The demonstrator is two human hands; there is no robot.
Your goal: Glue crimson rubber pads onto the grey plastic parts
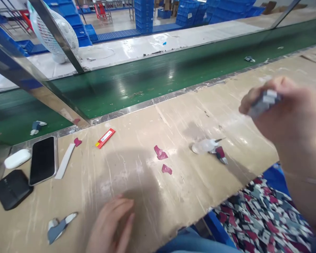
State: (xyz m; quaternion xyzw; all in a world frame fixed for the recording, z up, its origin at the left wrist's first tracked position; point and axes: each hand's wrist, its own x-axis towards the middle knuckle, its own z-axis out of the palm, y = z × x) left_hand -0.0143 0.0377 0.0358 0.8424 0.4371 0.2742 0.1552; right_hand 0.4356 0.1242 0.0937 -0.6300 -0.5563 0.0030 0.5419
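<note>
My right hand [287,109] is raised above the right side of the table, smeared by motion. Its fingers are closed around a small grey-and-white piece [265,102], whose exact kind is too blurred to make out. Low over the front of the table, my left hand [113,225] has its thumb apart from loosely bent fingers, and nothing shows in it. Left of it lies a blue-grey and white piece [58,228]. Two maroon scraps, an upper one [160,153] and a lower one [166,169], rest mid-table. A translucent bottle [204,146] with a thin dark tip lies beside a maroon-and-grey piece [220,154].
A blue bin [221,228] full of similar pieces stands below the table's front edge. On the left are a phone [43,160], a white case [17,159], a black case [13,189] and a red packet [105,138]. A metal post [42,80] rises beside the green belt [147,80].
</note>
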